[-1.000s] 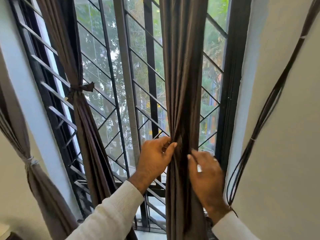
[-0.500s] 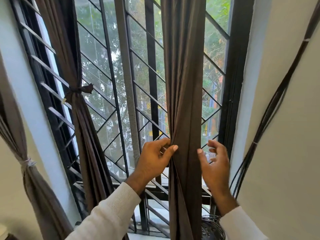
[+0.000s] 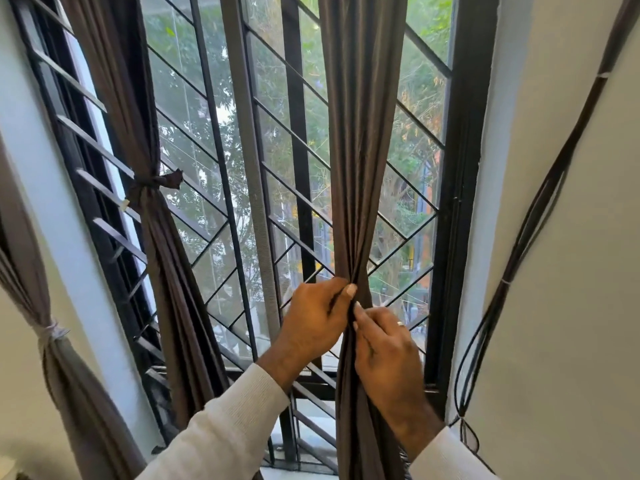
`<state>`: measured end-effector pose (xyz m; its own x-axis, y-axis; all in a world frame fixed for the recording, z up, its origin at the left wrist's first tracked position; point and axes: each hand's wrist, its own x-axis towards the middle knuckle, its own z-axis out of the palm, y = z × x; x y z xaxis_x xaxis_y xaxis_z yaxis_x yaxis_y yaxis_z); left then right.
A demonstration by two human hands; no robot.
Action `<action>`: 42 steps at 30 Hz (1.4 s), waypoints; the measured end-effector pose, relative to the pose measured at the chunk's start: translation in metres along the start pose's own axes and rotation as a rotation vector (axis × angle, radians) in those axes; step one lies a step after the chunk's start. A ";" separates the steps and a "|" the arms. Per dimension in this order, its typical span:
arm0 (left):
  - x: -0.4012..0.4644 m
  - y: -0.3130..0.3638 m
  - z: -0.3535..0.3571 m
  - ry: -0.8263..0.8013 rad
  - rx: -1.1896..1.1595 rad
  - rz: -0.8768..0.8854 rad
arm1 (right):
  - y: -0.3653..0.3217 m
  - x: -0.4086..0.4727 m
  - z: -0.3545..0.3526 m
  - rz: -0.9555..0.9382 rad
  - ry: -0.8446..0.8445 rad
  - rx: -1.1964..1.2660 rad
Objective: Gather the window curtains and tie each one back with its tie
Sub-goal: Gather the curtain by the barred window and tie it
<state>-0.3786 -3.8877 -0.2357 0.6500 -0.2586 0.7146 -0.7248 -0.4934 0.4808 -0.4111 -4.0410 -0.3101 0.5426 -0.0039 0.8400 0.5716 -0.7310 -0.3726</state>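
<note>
Head cam: both hands pinch the brown curtain [image 3: 362, 168] at the window's right side, left hand [image 3: 313, 323] and right hand [image 3: 386, 344] nearly touching. The left curtain [image 3: 138, 133] has a tie [image 3: 154, 183] around it.

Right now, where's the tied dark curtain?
Left of centre in the head view: the tied dark curtain hangs against the window grille, left of the curtain both hands are pinching.

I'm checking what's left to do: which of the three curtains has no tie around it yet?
The right-hand curtain, pinched between the left hand and right hand. The middle curtain and far-left curtain each have a knotted tie.
</note>
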 end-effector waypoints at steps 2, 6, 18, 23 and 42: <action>-0.002 -0.001 -0.003 -0.020 -0.059 -0.021 | 0.003 0.001 -0.004 -0.036 -0.061 0.036; -0.002 -0.012 -0.008 0.015 -0.161 -0.128 | 0.011 0.009 -0.015 0.060 -0.017 0.267; -0.008 -0.001 -0.019 -0.134 -0.587 -0.202 | 0.034 0.025 -0.016 0.633 0.010 0.688; -0.005 -0.005 -0.011 0.144 0.041 -0.188 | 0.012 0.008 -0.019 0.299 0.190 0.262; -0.009 -0.008 -0.014 -0.127 -0.465 -0.231 | 0.021 0.017 -0.005 0.682 -0.110 0.746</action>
<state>-0.3815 -3.8697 -0.2391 0.8060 -0.2998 0.5103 -0.5656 -0.1363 0.8133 -0.3930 -4.0596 -0.3014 0.9286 -0.1704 0.3296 0.3369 0.0154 -0.9414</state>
